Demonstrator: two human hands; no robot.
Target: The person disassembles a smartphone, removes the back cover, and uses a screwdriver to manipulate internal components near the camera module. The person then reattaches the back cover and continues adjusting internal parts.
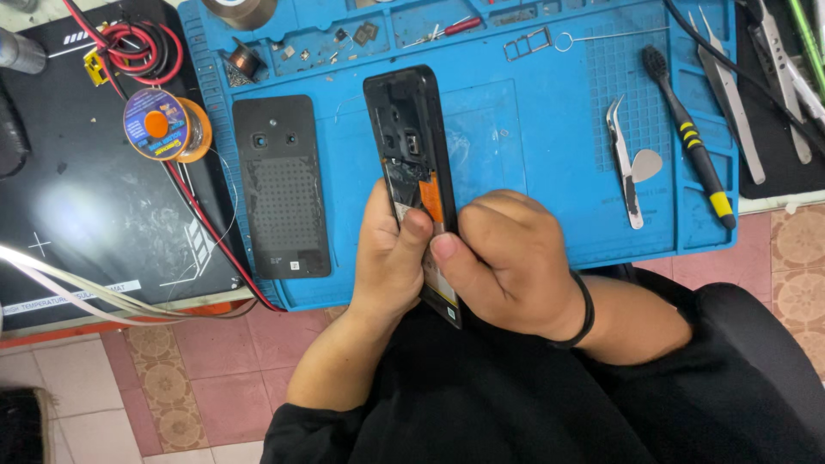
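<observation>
Your left hand [391, 258] and right hand [503, 262] are both clamped on the opened phone [412, 155], held tilted above your lap at the near edge of the blue work mat [533, 129]. Both thumbs press on its lower half, by the orange tab over the battery area, so you seem to be working that part loose or seating it. The next move probably calls for steady thumb pressure and a firm hold on the frame, without bending it. Left of the phone, the removed back cover [282, 185] lies flat on the mat. Farther right lie curved tweezers [623, 159] and a black brush [687, 133]; a solder spool [163, 125] sits far left.
</observation>
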